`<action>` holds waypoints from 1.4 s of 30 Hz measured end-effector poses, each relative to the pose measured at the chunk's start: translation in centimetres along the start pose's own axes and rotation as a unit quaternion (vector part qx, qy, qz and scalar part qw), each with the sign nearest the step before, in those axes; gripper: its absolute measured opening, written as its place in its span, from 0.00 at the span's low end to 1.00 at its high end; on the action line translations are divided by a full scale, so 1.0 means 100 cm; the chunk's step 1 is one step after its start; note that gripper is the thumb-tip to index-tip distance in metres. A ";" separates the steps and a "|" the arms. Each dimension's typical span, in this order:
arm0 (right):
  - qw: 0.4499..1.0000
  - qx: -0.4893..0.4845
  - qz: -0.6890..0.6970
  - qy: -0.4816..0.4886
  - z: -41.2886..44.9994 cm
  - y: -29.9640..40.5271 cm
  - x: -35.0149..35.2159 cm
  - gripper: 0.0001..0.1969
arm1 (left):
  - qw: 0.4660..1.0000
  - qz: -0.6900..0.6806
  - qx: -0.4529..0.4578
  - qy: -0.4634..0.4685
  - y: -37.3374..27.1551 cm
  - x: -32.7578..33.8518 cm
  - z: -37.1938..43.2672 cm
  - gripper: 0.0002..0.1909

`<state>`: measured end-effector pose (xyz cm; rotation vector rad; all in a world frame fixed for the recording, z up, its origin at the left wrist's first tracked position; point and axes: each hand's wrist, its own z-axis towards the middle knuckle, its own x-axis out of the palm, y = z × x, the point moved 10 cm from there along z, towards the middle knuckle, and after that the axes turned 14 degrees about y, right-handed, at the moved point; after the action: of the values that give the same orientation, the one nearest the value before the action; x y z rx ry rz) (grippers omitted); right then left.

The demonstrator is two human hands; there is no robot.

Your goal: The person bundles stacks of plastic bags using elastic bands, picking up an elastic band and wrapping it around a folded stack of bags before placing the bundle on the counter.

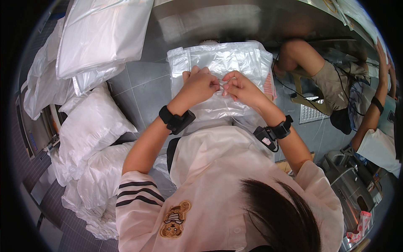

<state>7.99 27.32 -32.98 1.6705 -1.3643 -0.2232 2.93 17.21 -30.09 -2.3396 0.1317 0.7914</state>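
A stack of clear, shiny plastic bags (225,61) lies across my lap. Over its left half is my left hand (200,82), fingers bent down on the film, with thumb and index finger near the middle. From the right, my right hand (238,86) meets it, its fingers curled and thumb close to the index finger. The two hands almost touch. Something thin and clear seems to be between the fingertips, but what each hand grips is too small to tell. A pink striped cloth (269,86) shows beneath the right edge of the plastic.
Large white plastic bags (104,34) hang at the upper left above stuffed white sacks (91,126). A metal surface (201,19) curves across the top. Another person (330,78) sits at the right, near dark cables and a floor drain grate (311,111).
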 end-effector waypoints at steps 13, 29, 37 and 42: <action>0.998 0.019 -0.035 0.039 -0.001 -0.001 0.012 0.21 | 0.999 -0.038 -0.015 -0.013 0.005 0.005 -0.005 0.07; 0.991 0.075 -0.111 -0.004 0.006 -0.005 0.005 0.20 | 0.990 -0.098 0.048 -0.085 -0.007 -0.002 -0.019 0.01; 0.980 -0.021 -0.196 -0.019 0.000 0.013 0.009 0.14 | 0.975 -0.092 0.112 -0.172 -0.017 -0.013 -0.034 0.02; 0.969 -0.073 -0.225 -0.070 -0.009 0.017 0.010 0.10 | 0.973 -0.192 0.073 -0.104 0.002 -0.009 -0.024 0.06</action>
<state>7.79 27.01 -30.86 1.8454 -1.0213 -0.6975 3.32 15.47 -28.27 -2.0401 -0.3328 0.7925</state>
